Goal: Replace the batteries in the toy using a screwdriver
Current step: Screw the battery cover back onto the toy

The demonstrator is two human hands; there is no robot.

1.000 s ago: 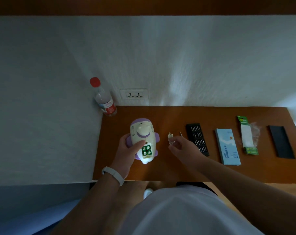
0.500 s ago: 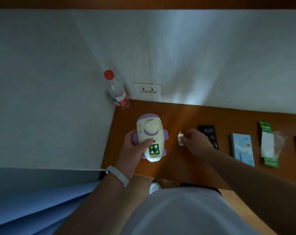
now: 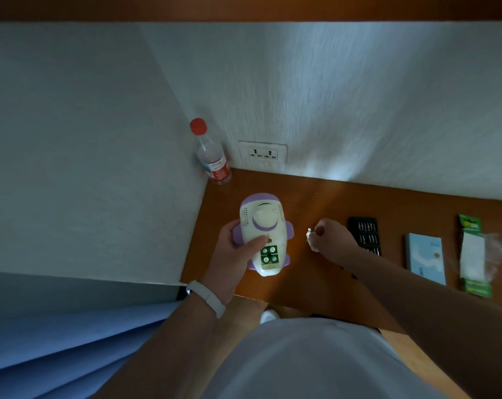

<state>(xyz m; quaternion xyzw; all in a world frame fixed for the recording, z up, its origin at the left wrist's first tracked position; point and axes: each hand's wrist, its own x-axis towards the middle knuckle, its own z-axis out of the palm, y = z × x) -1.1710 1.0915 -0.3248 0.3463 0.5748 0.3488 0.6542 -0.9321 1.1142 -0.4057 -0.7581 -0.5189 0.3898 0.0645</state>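
The white and purple toy point(image 3: 262, 223) is held above the left part of the wooden table point(image 3: 316, 280) by my left hand point(image 3: 232, 251), thumb across its body. Its battery bay point(image 3: 269, 254) is uncovered and shows several green-ended batteries. Just right of the toy, my right hand point(image 3: 332, 240) rests low on the table with its fingers pinched on a small white battery cover point(image 3: 311, 240). Something tiny and shiny point(image 3: 309, 230) sticks up at the fingertips; what it is cannot be told.
A red-capped water bottle point(image 3: 211, 156) stands in the back-left corner beside a wall socket point(image 3: 262, 153). Right of my right hand lie a black bit case point(image 3: 365, 234), a light-blue box point(image 3: 424, 257) and a green battery pack point(image 3: 474, 254). Walls bound the back and left.
My right hand reached left to the small white cover on the table and closed its fingers on it. The left hand kept hold of the toy; the camera view shifted.
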